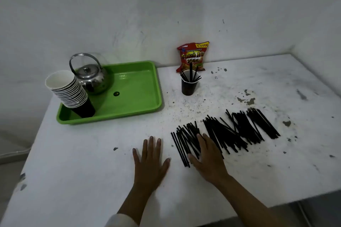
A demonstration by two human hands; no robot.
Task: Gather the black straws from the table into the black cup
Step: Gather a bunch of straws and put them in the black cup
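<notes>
Many black straws (pixel 239 131) lie spread in a loose band across the white table (pixel 92 162), right of centre. A black cup (pixel 189 84) stands upright farther back with several straws standing in it. My left hand (pixel 150 160) rests flat on the bare table, fingers spread, just left of the straws and touching none. My right hand (pixel 207 158) lies palm down on the left end of the straw band, fingers extended over the straws; no straw is visibly gripped.
A green tray (pixel 136 86) at the back left holds a metal kettle (pixel 90 77) and a tilted stack of paper cups (pixel 70 92). A red snack bag (pixel 192 55) leans against the wall behind the black cup. The table's near edge runs below my right forearm.
</notes>
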